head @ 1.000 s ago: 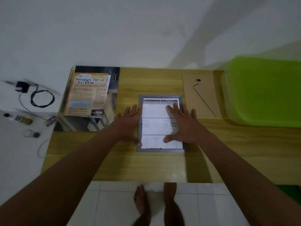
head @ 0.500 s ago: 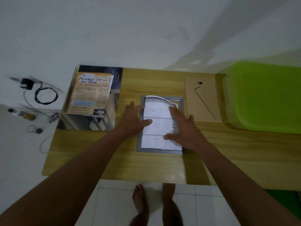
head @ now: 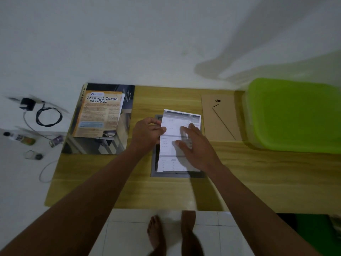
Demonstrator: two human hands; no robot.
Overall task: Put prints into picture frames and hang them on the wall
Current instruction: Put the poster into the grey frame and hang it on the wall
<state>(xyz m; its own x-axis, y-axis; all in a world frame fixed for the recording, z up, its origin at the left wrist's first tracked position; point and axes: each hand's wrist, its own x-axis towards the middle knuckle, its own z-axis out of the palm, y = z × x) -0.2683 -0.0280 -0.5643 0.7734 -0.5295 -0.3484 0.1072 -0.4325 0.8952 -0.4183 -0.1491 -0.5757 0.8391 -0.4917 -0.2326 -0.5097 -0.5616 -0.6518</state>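
Observation:
A grey picture frame (head: 155, 163) lies flat in the middle of the wooden table (head: 258, 178). A white printed sheet (head: 173, 159) lies over it, with its top edge reaching past the frame's far side. My left hand (head: 147, 134) pinches the sheet's left edge between thumb and fingers. My right hand (head: 195, 146) rests flat on the sheet with its fingers spread. The frame's brown backing board (head: 217, 124), with a stand strut and a hanger, lies to the right of the frame.
A stack of magazines topped by an orange "Perangi Terus Narkoba" poster (head: 100, 115) lies at the table's left. A green plastic box lid (head: 295, 115) fills the right. A charger with cable (head: 36, 113) and small bottles (head: 24, 139) lie on the floor at left. A white wall stands behind.
The sheet lay flat inside the frame under both palms. It has since lifted and slid toward the wall past the frame's top edge. My left hand now pinches its left edge.

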